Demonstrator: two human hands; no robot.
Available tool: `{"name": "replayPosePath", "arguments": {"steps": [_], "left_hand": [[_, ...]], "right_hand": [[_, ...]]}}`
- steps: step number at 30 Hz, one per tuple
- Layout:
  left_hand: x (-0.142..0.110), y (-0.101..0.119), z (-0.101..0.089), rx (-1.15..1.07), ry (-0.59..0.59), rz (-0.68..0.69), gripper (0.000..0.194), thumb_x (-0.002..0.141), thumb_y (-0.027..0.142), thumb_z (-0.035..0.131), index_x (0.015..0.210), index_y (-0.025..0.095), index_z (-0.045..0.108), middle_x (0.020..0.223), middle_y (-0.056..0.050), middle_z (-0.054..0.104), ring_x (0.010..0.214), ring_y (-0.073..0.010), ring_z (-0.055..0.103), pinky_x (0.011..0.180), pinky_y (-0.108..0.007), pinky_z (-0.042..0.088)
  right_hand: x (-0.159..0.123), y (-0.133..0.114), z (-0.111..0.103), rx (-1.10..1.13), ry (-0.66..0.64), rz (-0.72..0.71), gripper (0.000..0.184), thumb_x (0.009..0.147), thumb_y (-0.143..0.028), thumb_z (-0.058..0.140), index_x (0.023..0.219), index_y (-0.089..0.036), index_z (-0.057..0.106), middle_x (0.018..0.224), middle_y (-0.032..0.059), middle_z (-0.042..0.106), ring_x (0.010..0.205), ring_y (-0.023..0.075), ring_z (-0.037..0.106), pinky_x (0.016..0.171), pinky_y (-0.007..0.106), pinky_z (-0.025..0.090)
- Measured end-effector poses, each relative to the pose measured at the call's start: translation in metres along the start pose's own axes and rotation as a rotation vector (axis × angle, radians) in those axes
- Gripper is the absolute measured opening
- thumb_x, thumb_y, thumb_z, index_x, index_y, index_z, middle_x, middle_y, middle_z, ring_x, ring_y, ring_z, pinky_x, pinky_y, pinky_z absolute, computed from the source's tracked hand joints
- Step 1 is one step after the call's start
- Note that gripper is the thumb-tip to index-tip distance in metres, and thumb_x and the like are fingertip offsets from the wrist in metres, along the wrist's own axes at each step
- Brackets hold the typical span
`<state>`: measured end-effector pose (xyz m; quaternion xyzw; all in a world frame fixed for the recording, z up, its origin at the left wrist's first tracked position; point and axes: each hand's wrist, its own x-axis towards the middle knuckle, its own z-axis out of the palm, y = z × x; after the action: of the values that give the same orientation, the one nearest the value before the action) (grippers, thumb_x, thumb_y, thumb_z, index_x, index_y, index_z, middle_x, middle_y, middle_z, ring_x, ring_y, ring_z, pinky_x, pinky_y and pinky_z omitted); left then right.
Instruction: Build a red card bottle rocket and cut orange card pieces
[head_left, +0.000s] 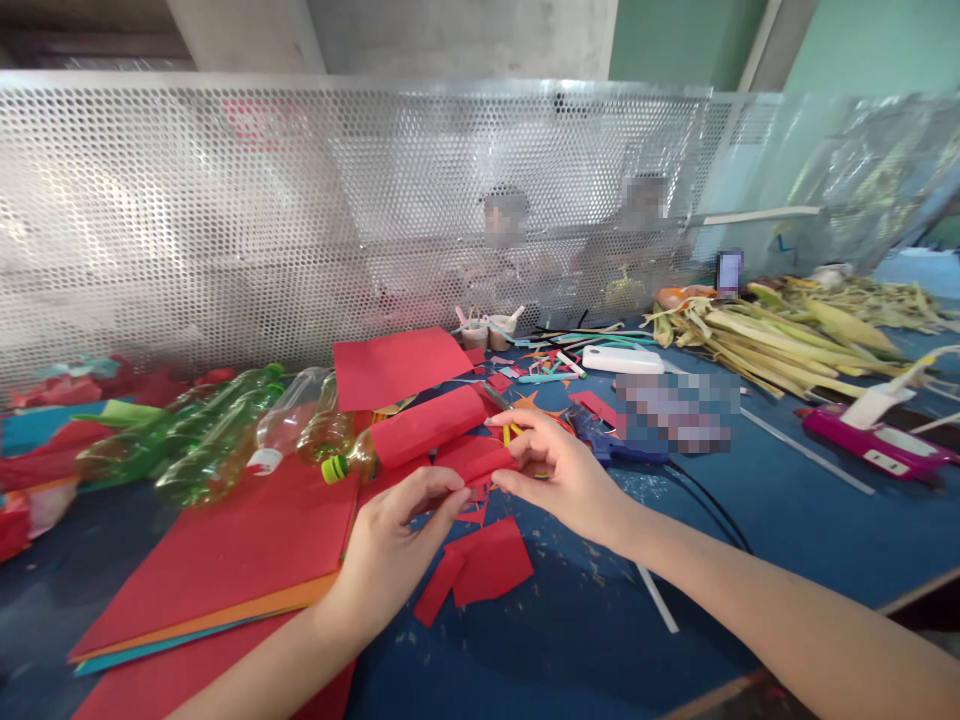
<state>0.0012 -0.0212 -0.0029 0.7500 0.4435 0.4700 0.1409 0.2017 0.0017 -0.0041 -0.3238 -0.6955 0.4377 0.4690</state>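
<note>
Between my two hands is a small piece of red paper (487, 463), curved like a roll. My left hand (401, 535) pinches its near left end between thumb and fingers. The fingers of my right hand (559, 465) close on its right end. Just behind lies a plastic bottle wrapped in red paper (429, 425), its yellow-green cap (334, 469) pointing left. Cut red paper pieces (493, 562) rest on the blue table below my hands. A blue glue gun (626, 448) with a black cable lies right of my right hand.
Stacked coloured paper sheets (247, 545) and green plastic bottles (217, 450) are on the left. A perforated metal screen (300, 220) stands behind the table, with people beyond it. Corn husks (780, 340) and a pink power strip (874, 440) lie to the right. Glue sticks (551, 378) and scraps are scattered behind.
</note>
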Motion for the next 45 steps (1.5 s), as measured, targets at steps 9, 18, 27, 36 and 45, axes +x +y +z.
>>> {"name": "replayPosePath", "arguments": {"steps": [9, 18, 27, 36, 45], "left_hand": [[0.003, 0.002, 0.000, -0.077, 0.010, -0.178, 0.016, 0.076, 0.029, 0.066, 0.090, 0.023, 0.069, 0.085, 0.000, 0.075, 0.073, -0.0153, 0.072, 0.071, -0.021, 0.058], [0.003, 0.001, -0.002, -0.145, -0.030, -0.136, 0.011, 0.079, 0.024, 0.063, 0.085, 0.023, 0.072, 0.080, 0.001, 0.076, 0.072, -0.0139, 0.071, 0.071, -0.019, 0.057], [0.005, 0.002, -0.003, -0.136, -0.056, -0.151, 0.009, 0.077, 0.023, 0.062, 0.080, 0.022, 0.071, 0.077, 0.000, 0.074, 0.071, -0.0146, 0.070, 0.068, -0.020, 0.057], [0.007, 0.014, -0.002, -0.508, -0.096, -0.429, 0.017, 0.071, 0.032, 0.071, 0.082, 0.020, 0.071, 0.078, -0.002, 0.076, 0.070, -0.0176, 0.071, 0.070, -0.028, 0.060], [0.007, 0.016, -0.002, -0.483, -0.066, -0.407, 0.016, 0.072, 0.035, 0.071, 0.081, 0.021, 0.073, 0.082, -0.001, 0.076, 0.077, -0.0175, 0.070, 0.075, -0.025, 0.058]], "right_hand": [[0.005, 0.001, 0.001, 0.016, 0.017, 0.065, 0.020, 0.076, -0.028, 0.069, 0.093, -0.019, 0.061, 0.077, -0.0009, 0.058, 0.070, 0.0132, 0.058, 0.066, 0.028, 0.049], [0.004, -0.001, 0.003, 0.034, -0.032, 0.039, 0.012, 0.080, -0.028, 0.066, 0.079, -0.019, 0.058, 0.069, -0.0022, 0.059, 0.064, 0.0109, 0.056, 0.062, 0.024, 0.045], [0.002, -0.003, 0.005, -0.054, -0.093, 0.015, 0.010, 0.079, -0.022, 0.066, 0.085, -0.019, 0.059, 0.080, 0.0000, 0.062, 0.072, 0.0124, 0.060, 0.068, 0.025, 0.048], [0.005, 0.002, 0.011, 0.313, -0.118, 0.243, 0.027, 0.072, -0.039, 0.073, 0.080, -0.019, 0.056, 0.069, -0.0033, 0.063, 0.064, 0.0124, 0.065, 0.064, 0.026, 0.052], [0.001, 0.002, 0.014, 0.423, -0.157, 0.324, 0.028, 0.072, -0.038, 0.074, 0.082, -0.019, 0.057, 0.068, -0.0039, 0.065, 0.064, 0.0112, 0.066, 0.064, 0.025, 0.053]]}}
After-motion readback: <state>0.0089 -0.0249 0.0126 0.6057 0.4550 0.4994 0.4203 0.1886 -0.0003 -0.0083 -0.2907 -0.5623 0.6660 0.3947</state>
